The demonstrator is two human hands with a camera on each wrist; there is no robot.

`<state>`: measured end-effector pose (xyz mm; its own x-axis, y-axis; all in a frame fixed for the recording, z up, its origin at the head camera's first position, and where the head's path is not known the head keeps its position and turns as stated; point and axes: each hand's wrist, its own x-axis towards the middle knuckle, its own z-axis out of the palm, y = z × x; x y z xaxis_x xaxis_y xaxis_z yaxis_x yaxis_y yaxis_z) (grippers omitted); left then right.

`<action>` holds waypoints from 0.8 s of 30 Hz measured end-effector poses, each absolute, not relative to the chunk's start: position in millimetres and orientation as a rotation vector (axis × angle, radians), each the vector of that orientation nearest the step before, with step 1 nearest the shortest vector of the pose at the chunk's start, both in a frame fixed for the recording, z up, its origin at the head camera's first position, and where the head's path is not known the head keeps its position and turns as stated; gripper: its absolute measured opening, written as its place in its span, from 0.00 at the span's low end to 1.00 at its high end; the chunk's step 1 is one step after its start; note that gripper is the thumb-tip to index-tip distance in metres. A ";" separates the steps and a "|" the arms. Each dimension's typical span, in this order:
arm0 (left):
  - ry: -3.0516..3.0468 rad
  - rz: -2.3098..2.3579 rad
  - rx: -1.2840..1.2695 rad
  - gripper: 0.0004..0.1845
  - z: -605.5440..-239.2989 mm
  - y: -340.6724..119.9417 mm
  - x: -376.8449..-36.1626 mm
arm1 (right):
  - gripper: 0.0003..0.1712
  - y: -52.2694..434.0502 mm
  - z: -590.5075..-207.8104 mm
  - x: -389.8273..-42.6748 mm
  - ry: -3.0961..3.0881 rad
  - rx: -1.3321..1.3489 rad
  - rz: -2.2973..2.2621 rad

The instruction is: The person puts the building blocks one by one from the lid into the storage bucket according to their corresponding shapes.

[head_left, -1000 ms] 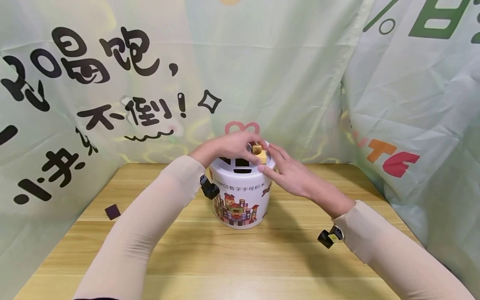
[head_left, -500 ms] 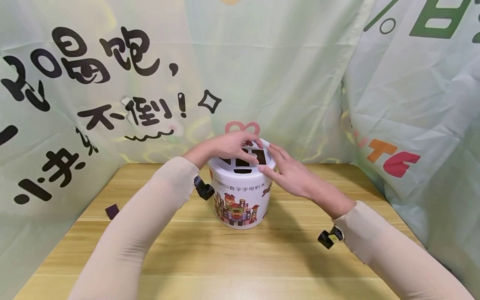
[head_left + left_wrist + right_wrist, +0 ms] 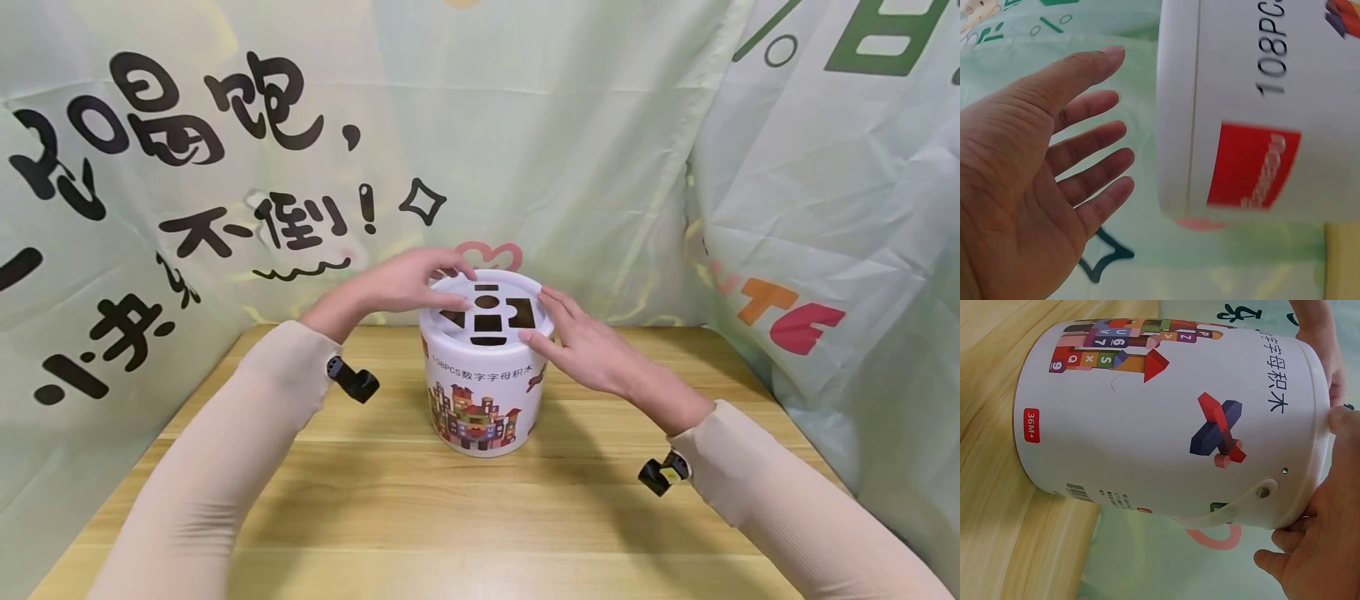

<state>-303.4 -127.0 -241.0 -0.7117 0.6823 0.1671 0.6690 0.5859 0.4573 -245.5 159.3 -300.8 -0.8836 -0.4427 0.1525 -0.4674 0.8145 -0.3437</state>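
A white bucket printed with toy blocks stands upright on the wooden table. Its white lid has several dark cut-outs: a round one, a square one, a triangular one, narrow slots and a notched one at the right. My left hand hovers over the lid's left side, holding nothing; its fingers and thumb are spread apart in the left wrist view. My right hand rests on the bucket's right rim, thumb at the front and fingers farther back. The right wrist view shows the thumb touching the lid edge beside a white carry handle.
The wooden table spreads around the bucket. Behind it and at both sides hang pale green cloths with printed lettering. A small black camera sits on each sleeve's cuff.
A yellow notched block pinched in my left hand has gone from view at the lid's right cut-out. That hand has drawn back left, its sleeve now covering a dark block. My right hand stays put.
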 end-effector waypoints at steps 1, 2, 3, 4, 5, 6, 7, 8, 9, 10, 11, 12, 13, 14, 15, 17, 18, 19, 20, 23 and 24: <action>2.779 0.795 1.171 0.23 -241.1 -132.0 -301.7 | 0.52 159.1 -300.6 -245.4 -2.930 0.735 0.576; 2.786 0.808 1.162 0.23 -241.4 -137.1 -299.8 | 0.52 158.8 -300.2 -245.3 -2.931 0.734 0.573; 2.792 0.821 1.150 0.23 -241.9 -142.2 -297.7 | 0.53 158.7 -300.0 -245.3 -2.932 0.733 0.568; 2.802 0.829 1.137 0.23 -242.7 -147.2 -296.0 | 0.53 158.6 -299.5 -245.4 -2.933 0.732 0.562; 2.811 0.836 1.128 0.23 -243.5 -152.1 -294.1 | 0.53 158.4 -299.1 -245.4 -2.937 0.731 0.553; 2.820 0.841 1.120 0.24 -244.7 -157.3 -292.6 | 0.53 158.4 -298.8 -245.5 -2.940 0.729 0.545; 2.825 0.846 1.125 0.23 -246.2 -162.1 -291.5 | 0.53 158.3 -298.3 -245.6 -2.941 0.730 0.537; 2.831 0.850 1.124 0.24 -247.5 -167.0 -289.7 | 0.53 158.1 -297.8 -245.8 -2.942 0.733 0.529; 2.839 0.853 1.119 0.24 -248.7 -171.7 -287.9 | 0.53 158.1 -297.2 -246.0 -2.943 0.736 0.521; 2.848 0.852 1.112 0.24 -250.3 -176.5 -286.6 | 0.53 158.0 -296.7 -246.1 -2.943 0.739 0.512; 2.854 0.850 1.107 0.24 -251.7 -181.2 -285.1 | 0.53 157.8 -296.1 -246.2 -2.943 0.741 0.505; 2.863 0.843 1.099 0.25 -253.2 -186.0 -283.8 | 0.53 157.8 -295.6 -246.4 -2.943 0.744 0.499; 2.876 0.837 1.088 0.25 -254.6 -190.5 -282.5 | 0.53 157.6 -295.0 -246.5 -2.943 0.748 0.492; 2.891 0.833 1.060 0.25 -255.8 -195.0 -280.8 | 0.53 157.4 -294.4 -246.6 -2.944 0.749 0.488; 2.903 0.829 1.031 0.25 -257.4 -199.3 -279.5 | 0.52 157.4 -294.0 -246.7 -2.946 0.750 0.483; 2.919 0.826 0.993 0.24 -260.2 -207.3 -277.5 | 0.52 157.1 -293.5 -246.7 -2.950 0.748 0.478; 2.927 0.827 0.975 0.24 -262.0 -211.2 -276.7 | 0.52 156.9 -293.4 -246.8 -2.951 0.747 0.476; 2.935 0.831 0.963 0.24 -263.6 -214.8 -275.8 | 0.52 156.7 -293.3 -246.7 -2.953 0.744 0.477; 2.938 0.835 0.953 0.23 -265.2 -218.6 -274.6 | 0.52 156.5 -293.2 -246.6 -2.954 0.742 0.480; 2.954 0.840 0.941 0.23 -272.0 -231.3 -272.9 | 0.53 156.4 -293.5 -246.3 -2.956 0.736 0.485; 2.958 0.843 0.930 0.23 -273.7 -235.6 -271.3 | 0.53 156.3 -293.6 -246.2 -2.957 0.735 0.486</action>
<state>-271.3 -235.6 -273.7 -0.8303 0.5133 0.2172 0.5507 0.6952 0.4620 -246.2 156.3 -293.6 -0.8850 -0.4474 0.1291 -0.4652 0.8369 -0.2885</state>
